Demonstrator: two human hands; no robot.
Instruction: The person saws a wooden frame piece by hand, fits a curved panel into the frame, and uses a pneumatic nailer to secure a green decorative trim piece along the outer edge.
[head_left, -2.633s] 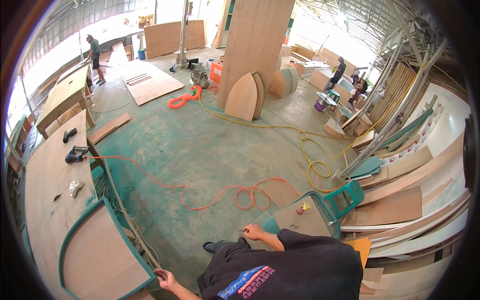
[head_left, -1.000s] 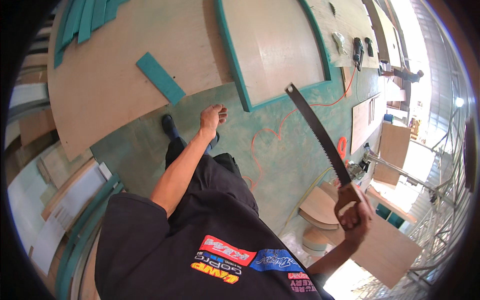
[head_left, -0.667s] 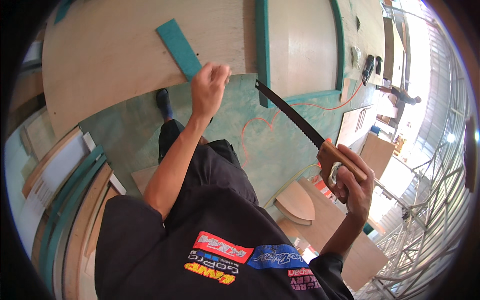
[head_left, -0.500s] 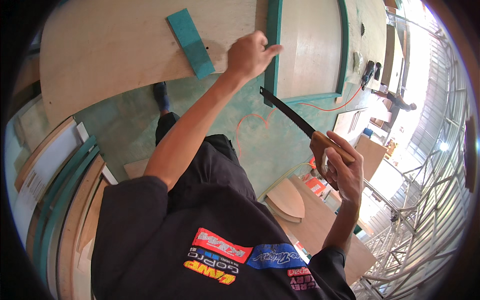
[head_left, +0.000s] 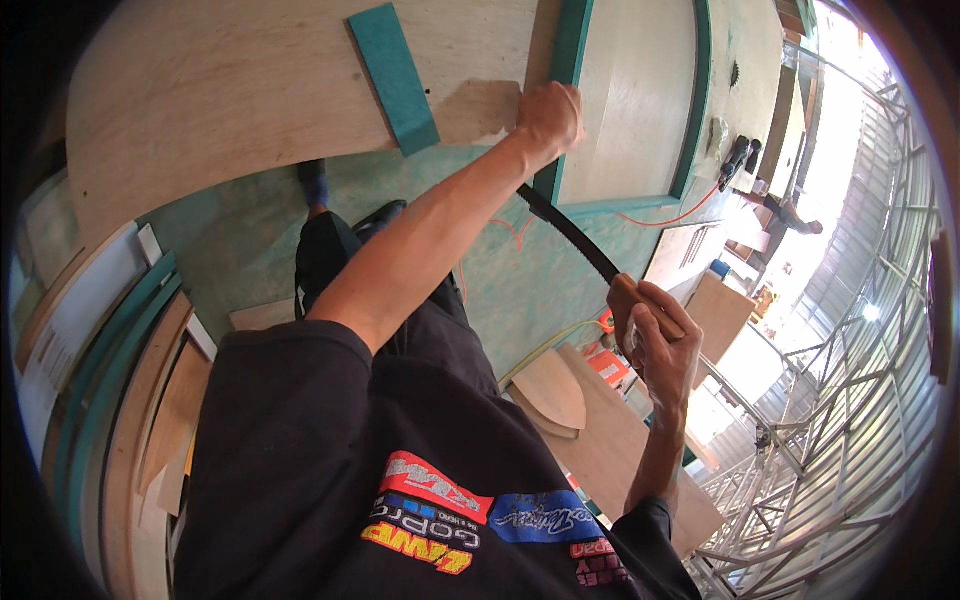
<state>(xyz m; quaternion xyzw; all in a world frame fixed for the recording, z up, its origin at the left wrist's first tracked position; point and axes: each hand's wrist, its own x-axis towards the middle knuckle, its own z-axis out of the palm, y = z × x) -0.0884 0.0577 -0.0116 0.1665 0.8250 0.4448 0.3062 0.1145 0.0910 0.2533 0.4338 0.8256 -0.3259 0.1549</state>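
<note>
My right hand [head_left: 665, 345] is wrapped round the brown wooden handle of a handsaw [head_left: 625, 298]. Its dark toothed blade slants up and left, across the near left corner of a green-edged wooden frame [head_left: 568, 50]. From the picture I cannot tell whether the teeth touch the wood. My left hand [head_left: 550, 122] is closed over the left green side of that frame, just above the blade; its fingertips are partly hidden. Left of this hand, a flat green board [head_left: 394, 80] lies on the pale plywood tabletop [head_left: 230, 110].
Boards and green strips [head_left: 120, 370] lean at the left. An orange cord [head_left: 670, 222] runs over the green floor to a black power tool [head_left: 738, 160]. A circular saw blade [head_left: 736, 74] lies at the far right. Pointed wooden pieces [head_left: 552, 390] rest beside my right arm. Another person [head_left: 790, 213] is farther off.
My left hand has come down to the frame's side and closed. The saw has shifted left and slightly down, its blade now crossing the frame's near corner under my left hand.
</note>
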